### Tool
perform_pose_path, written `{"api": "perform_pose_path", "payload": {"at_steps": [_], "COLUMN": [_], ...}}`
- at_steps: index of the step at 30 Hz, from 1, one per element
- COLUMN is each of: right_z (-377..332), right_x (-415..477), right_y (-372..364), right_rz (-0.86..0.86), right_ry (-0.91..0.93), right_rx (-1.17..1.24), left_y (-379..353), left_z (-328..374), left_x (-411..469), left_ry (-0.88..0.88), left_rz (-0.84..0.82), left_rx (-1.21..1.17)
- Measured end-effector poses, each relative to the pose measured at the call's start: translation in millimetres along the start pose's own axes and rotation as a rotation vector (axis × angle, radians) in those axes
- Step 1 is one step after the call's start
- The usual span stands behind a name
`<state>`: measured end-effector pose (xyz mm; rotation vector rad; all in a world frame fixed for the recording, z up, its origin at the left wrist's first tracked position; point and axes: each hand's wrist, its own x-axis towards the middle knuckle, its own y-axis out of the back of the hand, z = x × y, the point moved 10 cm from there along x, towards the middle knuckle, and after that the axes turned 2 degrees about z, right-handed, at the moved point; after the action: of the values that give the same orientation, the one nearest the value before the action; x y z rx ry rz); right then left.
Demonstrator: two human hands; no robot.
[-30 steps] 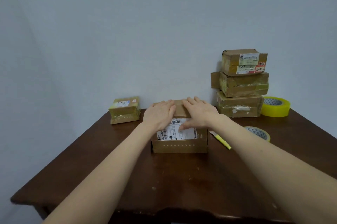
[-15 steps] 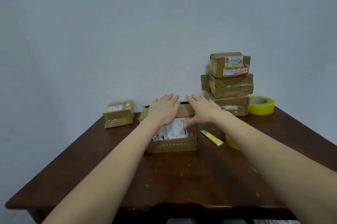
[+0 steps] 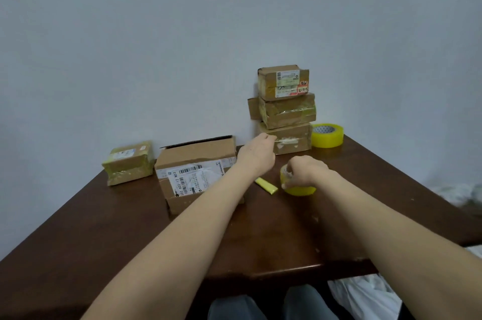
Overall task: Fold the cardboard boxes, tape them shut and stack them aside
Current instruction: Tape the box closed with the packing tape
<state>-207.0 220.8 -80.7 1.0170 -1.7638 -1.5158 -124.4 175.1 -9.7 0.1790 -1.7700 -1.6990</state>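
Three stacked boxes [image 3: 285, 111] behind; right hand [image 3: 306, 172] grip clamped on tape roll [image 3: 300, 190]; left hand [image 3: 257, 154] grip, cannot tell.

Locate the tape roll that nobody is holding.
In the head view, that tape roll sits at the far right of the table, just right of the stack's bottom box.

The left forearm [image 3: 208, 205] hides the lower right corner of the open box [image 3: 193, 160]. Right of that box, the right hand [image 3: 305, 172] covers the top of the tape roll [image 3: 300, 190], and the fingers of the left hand [image 3: 257, 154] curl out of view.
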Motion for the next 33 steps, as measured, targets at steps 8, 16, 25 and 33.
{"api": "perform_pose_path", "payload": {"at_steps": [8, 16, 25, 33], "right_z": [8, -61, -154, -189], "right_x": [9, 11, 16, 30], "right_y": [16, 127, 165, 155], "right_rz": [0.143, 0.409, 0.363, 0.331], "right_ry": [0.067, 0.386, 0.593, 0.645], "right_rx": [0.109, 0.651, 0.780, 0.774], "left_y": [13, 89, 128, 122], "left_z": [-8, -80, -177, -219], "left_x": [7, 20, -2, -19], "left_ry": [0.008, 0.284, 0.498, 0.597], "left_rz": [0.110, 0.164, 0.399, 0.371], "left_rx": [-0.212, -0.607, -0.984, -0.990]}}
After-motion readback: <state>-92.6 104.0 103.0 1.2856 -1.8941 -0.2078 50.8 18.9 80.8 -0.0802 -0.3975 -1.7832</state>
